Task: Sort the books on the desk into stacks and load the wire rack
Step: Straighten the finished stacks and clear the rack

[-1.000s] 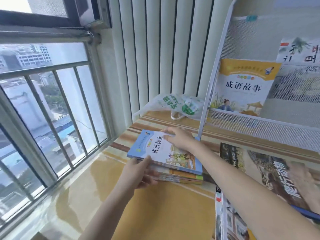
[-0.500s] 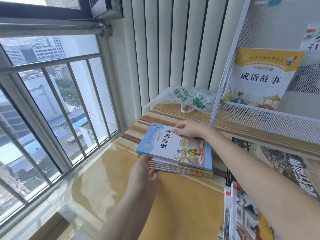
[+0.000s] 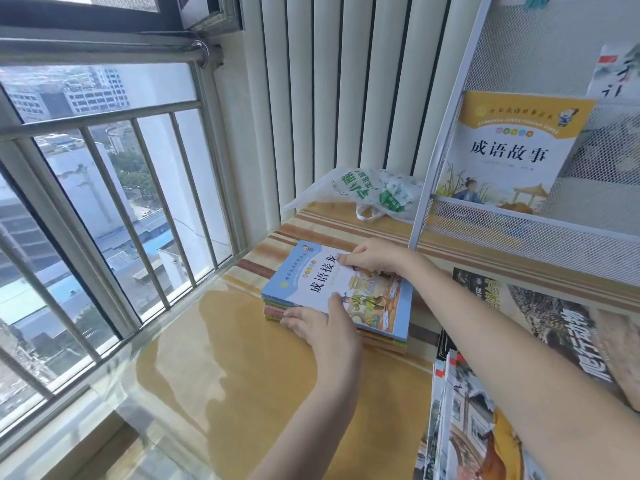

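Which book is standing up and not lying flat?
The yellow-topped storybook propped upright in the white wire rack. The blue-edged book under both hands and the dark magazine lie flat on the desk.

Glossy yellow desk (image 3: 242, 393), book stack (image 3: 381, 327), plastic bag (image 3: 367, 192), magazines (image 3: 554, 327), wire rack (image 3: 519, 233)

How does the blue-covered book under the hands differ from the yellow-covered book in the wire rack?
The blue-covered book lies flat on top of a small stack on the desk; the yellow-covered book stands leaning in the wire rack. The blue one has the left hand and right hand on it; the yellow one is untouched. Their top bands differ: blue versus yellow. Both show large black characters above an illustration.
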Motion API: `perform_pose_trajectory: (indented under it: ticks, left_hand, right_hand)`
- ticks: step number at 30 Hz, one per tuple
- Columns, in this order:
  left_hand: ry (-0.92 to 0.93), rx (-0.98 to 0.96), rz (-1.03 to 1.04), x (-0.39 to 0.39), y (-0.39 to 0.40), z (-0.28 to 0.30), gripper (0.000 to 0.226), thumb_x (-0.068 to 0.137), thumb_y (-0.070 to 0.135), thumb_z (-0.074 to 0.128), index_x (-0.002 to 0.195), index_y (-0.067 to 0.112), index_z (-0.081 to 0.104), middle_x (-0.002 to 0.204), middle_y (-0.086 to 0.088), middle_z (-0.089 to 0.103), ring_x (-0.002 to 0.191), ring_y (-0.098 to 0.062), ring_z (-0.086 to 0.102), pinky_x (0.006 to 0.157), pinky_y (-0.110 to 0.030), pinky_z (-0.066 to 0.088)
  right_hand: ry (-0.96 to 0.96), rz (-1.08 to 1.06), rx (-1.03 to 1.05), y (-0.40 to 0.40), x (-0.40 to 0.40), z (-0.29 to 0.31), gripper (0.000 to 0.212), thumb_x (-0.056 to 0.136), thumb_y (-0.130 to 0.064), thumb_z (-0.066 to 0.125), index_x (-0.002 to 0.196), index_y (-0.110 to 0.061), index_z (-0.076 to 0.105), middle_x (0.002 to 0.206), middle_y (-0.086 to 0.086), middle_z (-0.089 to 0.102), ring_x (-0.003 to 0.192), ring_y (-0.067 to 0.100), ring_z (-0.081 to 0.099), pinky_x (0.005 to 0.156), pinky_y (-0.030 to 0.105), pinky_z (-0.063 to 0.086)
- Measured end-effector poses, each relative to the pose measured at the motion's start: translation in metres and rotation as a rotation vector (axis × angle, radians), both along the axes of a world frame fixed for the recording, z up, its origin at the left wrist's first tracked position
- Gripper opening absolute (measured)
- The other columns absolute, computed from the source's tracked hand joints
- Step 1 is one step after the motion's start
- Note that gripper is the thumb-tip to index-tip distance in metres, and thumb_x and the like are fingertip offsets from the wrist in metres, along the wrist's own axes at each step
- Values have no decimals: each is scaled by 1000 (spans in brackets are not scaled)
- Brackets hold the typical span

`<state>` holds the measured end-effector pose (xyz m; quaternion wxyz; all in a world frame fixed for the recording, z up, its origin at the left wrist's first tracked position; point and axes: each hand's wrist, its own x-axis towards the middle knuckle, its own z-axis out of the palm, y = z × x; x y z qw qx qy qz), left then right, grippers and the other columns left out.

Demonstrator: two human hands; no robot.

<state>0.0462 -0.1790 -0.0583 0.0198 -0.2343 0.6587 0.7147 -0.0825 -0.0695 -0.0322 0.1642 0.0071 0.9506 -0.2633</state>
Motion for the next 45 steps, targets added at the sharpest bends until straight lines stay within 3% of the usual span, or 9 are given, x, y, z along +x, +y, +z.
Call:
perform_pose_trajectory:
  ticks: [3, 5, 10, 14, 18, 23, 34, 41, 45]
  left_hand:
    - [100, -88, 71, -19, -10, -11, 75, 96, 32, 40, 151, -1, 2, 160, -18, 1, 148, -26, 4, 120, -37, 5]
    - [123, -85, 78, -30, -23, -16, 77, 88, 42, 41, 150, 3, 17, 155, -17, 22, 142, -31, 24, 116, -45, 21]
    - [59, -28, -2, -50, -42, -26, 79, 68, 60, 58, 129, 12, 47, 128, -9, 54, 112, -29, 57, 95, -48, 48]
    - [-51, 125, 42, -67, -60, -15, 44, 84, 33, 68, 118, 13, 48, 106, -8, 56, 73, -20, 57, 59, -30, 44]
    - [-100, 247, -125, -76, -66, 0, 45, 77, 29, 73, 112, 4, 59, 98, -12, 65, 69, -22, 60, 60, -28, 49]
    - [-111, 109, -126, -80, -56, 3, 65, 67, 41, 82, 114, 4, 58, 97, -12, 67, 77, -27, 65, 71, -34, 55]
    - [807, -99, -304, -37, -62, 63, 35, 84, 19, 71, 104, 7, 45, 100, -8, 61, 86, -13, 67, 67, -25, 58]
    - [761, -20, -262, -36, -62, 69, 16, 76, 53, 65, 85, 46, 55, 99, -2, 62, 84, -21, 64, 64, -34, 53]
    - [764, 21, -92, -40, -48, 84, 14, 75, 37, 47, 82, 28, 54, 81, 6, 51, 73, -13, 49, 61, -29, 41]
  right_hand:
    - [-119, -83, -65, 9, 6, 2, 59, 80, -72, 48, 82, -15, 59, 72, 8, 53, 52, 20, 52, 50, 25, 37]
    - [-174, -177, -116, 14, 10, -2, 70, 82, -72, 46, 122, -15, 54, 118, 15, 56, 94, 27, 61, 73, 35, 48]
    - [-149, -366, -250, 7, 21, -9, 84, 88, -61, 49, 148, -9, 25, 153, 15, 28, 135, 34, 35, 102, 42, 35]
    - [-116, -464, -379, 5, 29, -14, 77, 90, -56, 50, 147, -8, 29, 152, 14, 29, 137, 33, 33, 105, 43, 33]
    - [-85, -469, -425, -8, 43, -25, 68, 94, -56, 41, 144, -10, 36, 123, 13, 57, 110, 29, 56, 102, 39, 38]
    - [-44, -508, -510, -17, 55, -25, 70, 92, -60, 38, 141, -10, 40, 139, 8, 49, 124, 25, 49, 97, 37, 42]
    - [625, -274, -882, -5, 88, 32, 84, 74, -82, 38, 107, -7, 58, 98, 20, 64, 91, 31, 64, 87, 50, 51]
    - [667, -362, -1064, -16, 94, 51, 67, 82, -67, 45, 131, -22, 52, 135, -1, 55, 124, 14, 50, 109, 39, 36]
    - [687, -462, -1153, -27, 89, 58, 38, 79, -44, 54, 105, -20, 67, 109, 1, 66, 107, 20, 58, 95, 38, 42]
